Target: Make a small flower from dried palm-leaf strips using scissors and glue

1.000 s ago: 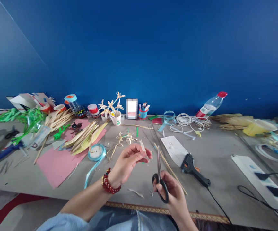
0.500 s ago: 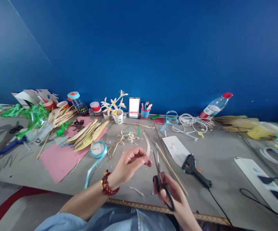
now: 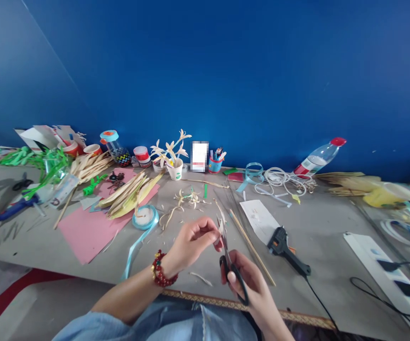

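My left hand (image 3: 197, 239) pinches a pale strip of dried husk (image 3: 220, 211) between thumb and fingers, its long end pointing away from me. In my right hand (image 3: 245, 279) is a pair of black-handled scissors (image 3: 241, 284). Their blades lie against the strip just beside my left fingertips. How far the blades are apart is hard to make out. Beyond my hands lie small cut husk flowers (image 3: 190, 196) and scraps. A roll of light blue ribbon (image 3: 153, 211) sits left of my left hand, its loose end trailing toward the table edge.
A black glue gun (image 3: 286, 251) lies right of my right hand, near a thin wooden stick (image 3: 253, 246) and white paper (image 3: 261, 220). A paper cup (image 3: 175, 170) of husk flowers stands by the wall. Pink paper (image 3: 87, 237), husks (image 3: 130, 195) and a power strip (image 3: 378, 270) lie around.
The scissors in my right hand have moved up and left, from beside the strip to against it. My left hand stays nearly in place, holding the strip.
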Available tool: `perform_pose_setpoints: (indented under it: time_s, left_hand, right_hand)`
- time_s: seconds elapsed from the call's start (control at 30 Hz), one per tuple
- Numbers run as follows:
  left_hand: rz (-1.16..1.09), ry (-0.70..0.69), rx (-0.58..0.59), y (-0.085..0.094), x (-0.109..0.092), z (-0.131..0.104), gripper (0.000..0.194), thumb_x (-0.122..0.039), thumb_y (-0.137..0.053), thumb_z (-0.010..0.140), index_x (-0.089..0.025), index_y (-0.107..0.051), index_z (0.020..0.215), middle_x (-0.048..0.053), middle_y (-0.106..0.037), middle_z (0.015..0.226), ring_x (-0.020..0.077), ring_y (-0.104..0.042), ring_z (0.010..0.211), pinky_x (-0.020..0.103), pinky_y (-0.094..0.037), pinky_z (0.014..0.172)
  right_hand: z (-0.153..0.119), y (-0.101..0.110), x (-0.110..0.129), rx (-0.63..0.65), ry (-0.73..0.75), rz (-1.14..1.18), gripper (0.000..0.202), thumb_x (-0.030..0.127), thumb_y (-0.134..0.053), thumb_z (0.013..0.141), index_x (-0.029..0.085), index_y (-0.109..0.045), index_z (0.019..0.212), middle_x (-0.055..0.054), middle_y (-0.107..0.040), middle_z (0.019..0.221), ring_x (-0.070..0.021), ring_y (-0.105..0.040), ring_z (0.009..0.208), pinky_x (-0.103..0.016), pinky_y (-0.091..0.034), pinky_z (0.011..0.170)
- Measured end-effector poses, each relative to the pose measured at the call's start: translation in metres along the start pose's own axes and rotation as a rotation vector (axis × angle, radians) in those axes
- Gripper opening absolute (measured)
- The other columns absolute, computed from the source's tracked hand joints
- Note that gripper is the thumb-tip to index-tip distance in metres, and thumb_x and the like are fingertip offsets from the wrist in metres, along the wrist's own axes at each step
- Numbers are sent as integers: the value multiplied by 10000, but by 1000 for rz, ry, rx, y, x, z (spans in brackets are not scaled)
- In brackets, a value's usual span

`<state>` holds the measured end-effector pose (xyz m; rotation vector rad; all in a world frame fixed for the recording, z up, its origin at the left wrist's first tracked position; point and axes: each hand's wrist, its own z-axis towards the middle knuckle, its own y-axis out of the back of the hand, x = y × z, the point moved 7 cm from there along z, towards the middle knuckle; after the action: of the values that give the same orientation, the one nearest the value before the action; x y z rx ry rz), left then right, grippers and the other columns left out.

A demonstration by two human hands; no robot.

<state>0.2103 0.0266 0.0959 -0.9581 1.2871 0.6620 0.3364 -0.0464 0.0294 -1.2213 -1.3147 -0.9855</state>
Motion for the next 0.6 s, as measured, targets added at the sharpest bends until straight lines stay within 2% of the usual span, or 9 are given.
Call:
perform_pose_setpoints:
  time_s: [0.23, 0.6]
  left_hand:
    - [183, -35, -48, 1, -3, -2, 175, -283, -566, 901, -156, -606, 788, 45, -674, 699, 164, -641, 688, 258, -471, 666]
    - [192, -24, -53, 1, -2, -2, 175, -267, -551, 901, -159, -600, 772, 53, -687, 719, 173, -648, 706, 268, -482, 684]
  right_hand:
    - [1, -3, 3, -7, 0, 2, 413, 592, -624, 834, 188, -542, 862, 6, -520, 655, -96, -321, 496, -210, -244, 414]
    - [2, -7, 8, -27, -1, 9, 412, 592, -623, 836, 187, -551, 864, -9, -538, 719, -108, -367, 537, -212, -283, 443]
